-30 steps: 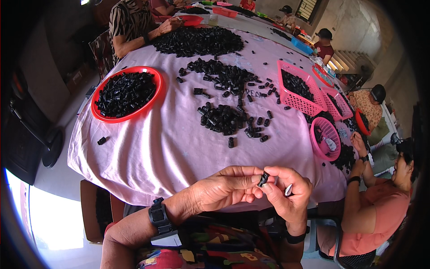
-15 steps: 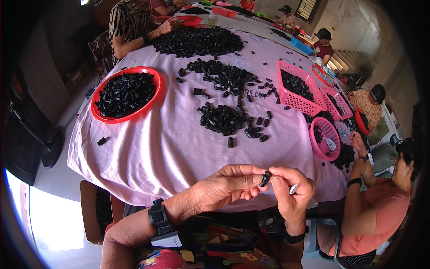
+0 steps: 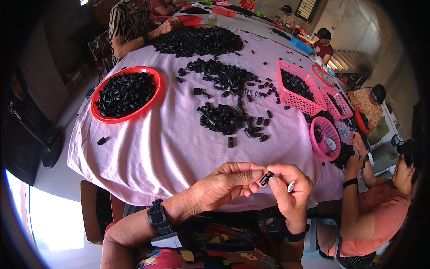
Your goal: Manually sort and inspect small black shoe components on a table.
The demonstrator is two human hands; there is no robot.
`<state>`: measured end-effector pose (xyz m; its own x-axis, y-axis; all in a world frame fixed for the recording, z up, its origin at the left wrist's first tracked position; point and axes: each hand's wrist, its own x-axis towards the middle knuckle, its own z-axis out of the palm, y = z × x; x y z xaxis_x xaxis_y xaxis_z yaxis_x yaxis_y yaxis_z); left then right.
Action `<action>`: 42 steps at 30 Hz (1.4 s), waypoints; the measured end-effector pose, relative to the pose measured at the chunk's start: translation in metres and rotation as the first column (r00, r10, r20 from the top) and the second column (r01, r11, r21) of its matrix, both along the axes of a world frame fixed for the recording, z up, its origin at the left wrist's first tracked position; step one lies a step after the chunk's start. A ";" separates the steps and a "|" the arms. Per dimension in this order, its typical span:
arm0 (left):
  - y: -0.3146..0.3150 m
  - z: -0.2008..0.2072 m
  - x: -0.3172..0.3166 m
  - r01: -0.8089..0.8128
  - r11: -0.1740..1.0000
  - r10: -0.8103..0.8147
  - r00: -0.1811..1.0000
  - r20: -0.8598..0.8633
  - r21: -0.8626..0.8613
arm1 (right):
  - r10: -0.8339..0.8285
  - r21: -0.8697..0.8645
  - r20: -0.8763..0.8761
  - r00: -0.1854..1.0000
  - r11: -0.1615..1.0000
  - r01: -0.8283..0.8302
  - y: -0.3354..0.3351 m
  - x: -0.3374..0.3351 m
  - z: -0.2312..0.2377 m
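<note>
A small black cylindrical plastic part (image 3: 265, 180) is pinched between my two hands above the near edge of the table. My left hand (image 3: 230, 183) grips it with thumb and forefinger from the left, its other fingers curled below. My right hand (image 3: 289, 188) holds its right side by thumb and forefinger. A small silvery-white tool (image 3: 291, 186) also sticks out of my right hand; most of it is hidden by the fingers. Beyond my hands lies a small pile of like black parts (image 3: 221, 119) on the pink cloth (image 3: 179, 148).
A red basin (image 3: 161, 92) full of black parts stands at the left. Larger heaps (image 3: 199, 41) lie farther back. Pink baskets (image 3: 304, 105) and a round pink basket (image 3: 337, 154) stand at the right. A co-worker in an orange shirt (image 3: 376, 219) sits close on my right.
The black part has turned between my fingers and shows more of its length. My right hand has shifted slightly. The co-worker at right has lowered one hand.
</note>
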<state>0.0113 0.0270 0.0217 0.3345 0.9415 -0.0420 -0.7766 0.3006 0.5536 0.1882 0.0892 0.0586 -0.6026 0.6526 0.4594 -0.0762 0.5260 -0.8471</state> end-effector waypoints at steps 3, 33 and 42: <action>0.000 0.001 0.001 -0.007 1.000 0.007 1.000 -0.019 0.009 | 0.030 -0.016 -0.025 0.999 0.999 -0.030 0.001 0.001 0.000; -0.002 0.008 0.000 -0.036 0.998 0.042 0.993 -0.112 0.050 | -0.039 -0.016 0.012 0.999 0.999 0.039 0.006 0.007 -0.005; -0.002 0.005 0.001 0.068 0.997 -0.067 0.997 0.026 -0.039 | -0.012 -0.059 -0.042 0.999 0.998 0.009 0.001 0.001 -0.004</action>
